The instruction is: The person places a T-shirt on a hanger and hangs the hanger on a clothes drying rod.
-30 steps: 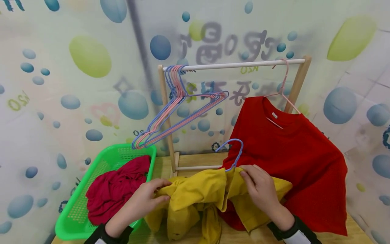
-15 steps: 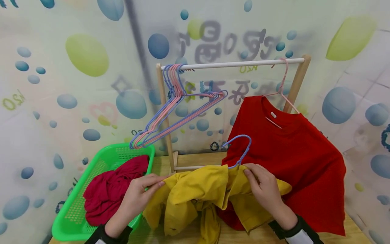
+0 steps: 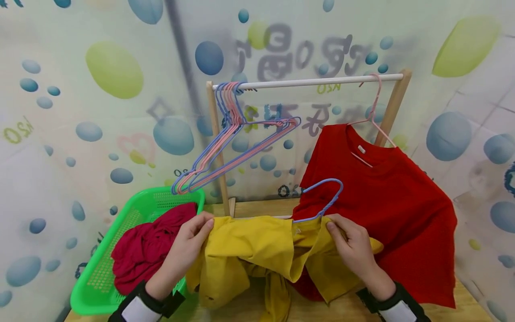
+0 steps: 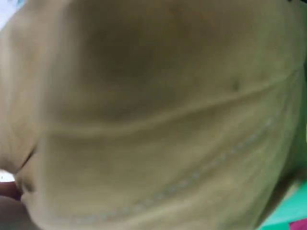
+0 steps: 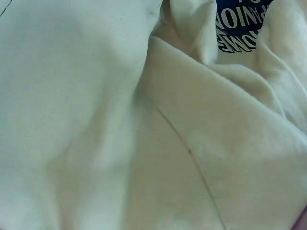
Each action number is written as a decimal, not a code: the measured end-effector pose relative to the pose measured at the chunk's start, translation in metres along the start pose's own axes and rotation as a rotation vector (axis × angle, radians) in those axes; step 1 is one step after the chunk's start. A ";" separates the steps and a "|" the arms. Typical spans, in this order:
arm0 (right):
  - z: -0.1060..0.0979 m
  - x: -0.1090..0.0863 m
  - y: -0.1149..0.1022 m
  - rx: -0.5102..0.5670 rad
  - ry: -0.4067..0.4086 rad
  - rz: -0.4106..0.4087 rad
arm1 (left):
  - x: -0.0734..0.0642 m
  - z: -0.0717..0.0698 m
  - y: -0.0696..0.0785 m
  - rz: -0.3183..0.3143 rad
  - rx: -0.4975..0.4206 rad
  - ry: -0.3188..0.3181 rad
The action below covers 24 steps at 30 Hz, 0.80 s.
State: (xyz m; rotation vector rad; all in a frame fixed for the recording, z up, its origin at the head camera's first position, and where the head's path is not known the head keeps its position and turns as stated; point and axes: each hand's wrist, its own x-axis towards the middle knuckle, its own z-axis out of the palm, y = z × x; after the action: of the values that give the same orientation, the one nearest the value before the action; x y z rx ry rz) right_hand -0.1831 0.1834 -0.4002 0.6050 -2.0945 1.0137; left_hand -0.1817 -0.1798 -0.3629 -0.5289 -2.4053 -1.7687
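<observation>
A yellow shirt (image 3: pixel 249 237) hangs in folds between both hands, low in the head view. My left hand (image 3: pixel 189 241) pinches its left shoulder edge between thumb and fingers. On the other side my right hand (image 3: pixel 354 246) pinches the cloth near the neck opening. The hook of a blue hanger (image 3: pixel 331 197) rises out of that opening, tilted to the right; the rest of the hanger is mostly hidden in the shirt. Close-up yellow cloth, looking pale, fills both wrist views, and dark lettering shows on the shirt (image 5: pixel 240 24) in the right one.
A rack (image 3: pixel 306 82) stands behind, with several blue and pink hangers (image 3: pixel 233 134) at its left end. A red shirt (image 3: pixel 374 192) hangs at its right on a pink hanger (image 3: pixel 377 103). At left, a green basket (image 3: pixel 92 286) holds crumpled dark red cloth (image 3: pixel 149 246).
My left hand has risen slightly and drawn the yellow shirt's left edge up and straighter. The blue hook has shifted right and tilted more. My right hand stays near the neck opening.
</observation>
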 end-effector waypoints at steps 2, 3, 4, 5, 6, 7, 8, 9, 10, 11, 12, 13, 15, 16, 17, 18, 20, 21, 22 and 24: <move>0.000 0.000 0.000 0.020 0.014 -0.025 | 0.006 0.001 0.000 0.002 0.042 0.010; 0.001 0.000 0.000 0.024 0.019 -0.040 | 0.008 0.001 -0.001 0.000 0.084 0.020; 0.001 0.000 0.000 0.028 0.022 -0.051 | 0.010 0.000 -0.001 0.005 0.136 0.033; 0.001 0.000 0.000 0.031 0.025 -0.061 | 0.012 0.000 -0.002 0.016 0.182 0.046; 0.001 0.000 0.000 0.032 0.026 -0.060 | 0.012 -0.001 -0.003 0.027 0.224 0.062; 0.001 0.000 0.000 0.029 0.027 -0.054 | 0.013 -0.001 -0.004 0.045 0.267 0.082; 0.001 -0.001 0.000 0.022 0.028 -0.045 | 0.013 -0.001 -0.005 0.061 0.305 0.108; 0.001 -0.001 0.000 0.016 0.029 -0.032 | 0.013 -0.001 -0.007 0.080 0.339 0.135; 0.001 0.000 -0.001 0.011 0.028 -0.018 | 0.012 -0.001 -0.009 0.105 0.365 0.166; 0.001 0.000 -0.001 0.008 0.027 -0.002 | 0.012 -0.001 -0.011 0.128 0.389 0.196; 0.002 0.000 -0.001 0.003 0.026 0.012 | 0.011 -0.001 -0.013 0.154 0.417 0.231; 0.002 0.000 -0.001 -0.001 0.023 0.022 | 0.010 -0.001 -0.015 0.186 0.447 0.267; 0.003 0.000 -0.003 -0.007 0.013 0.045 | 0.006 0.001 -0.016 0.234 0.492 0.340; 0.004 0.000 -0.003 -0.011 0.009 0.052 | 0.003 0.002 -0.016 0.258 0.514 0.368; 0.004 0.000 -0.003 -0.015 0.006 0.061 | 0.000 0.003 -0.015 0.273 0.533 0.382; 0.005 0.001 -0.004 -0.019 0.004 0.065 | -0.004 0.004 -0.013 0.283 0.540 0.382; 0.006 0.001 -0.005 -0.025 -0.001 0.078 | -0.013 0.005 -0.007 0.261 0.537 0.337; 0.006 0.002 -0.005 -0.027 -0.001 0.080 | -0.017 0.005 -0.004 0.236 0.537 0.297; 0.006 0.002 -0.005 -0.026 0.000 0.082 | -0.020 0.005 0.000 0.203 0.535 0.248; 0.005 0.003 -0.006 -0.017 0.002 0.078 | -0.025 0.005 0.005 0.121 0.534 0.157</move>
State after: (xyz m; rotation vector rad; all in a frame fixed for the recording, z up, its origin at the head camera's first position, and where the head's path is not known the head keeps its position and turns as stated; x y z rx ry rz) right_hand -0.1834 0.1754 -0.3976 0.5173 -2.1371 1.0378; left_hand -0.1566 -0.1793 -0.3672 -0.4334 -2.5204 -1.0109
